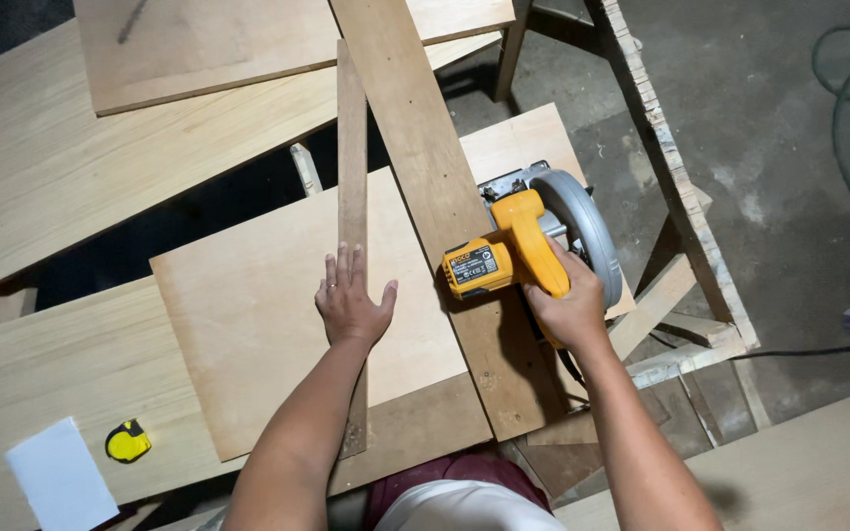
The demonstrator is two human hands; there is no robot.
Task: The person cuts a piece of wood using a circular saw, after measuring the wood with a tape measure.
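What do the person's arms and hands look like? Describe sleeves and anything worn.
Both forearms are bare, with no sleeves or gloves in view. The left hand wears a thin ring on one finger. The right hand shows no ring, watch or band.

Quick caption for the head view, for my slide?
Right hand grips a yellow circular saw beside a long board; left hand presses flat on a thin strip over plywood.

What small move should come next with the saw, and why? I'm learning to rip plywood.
Probably ease the circular saw forward along the long board. The right hand has the handle, the left hand presses the narrow strip flat on the plywood sheet, and the saw sits against the board.
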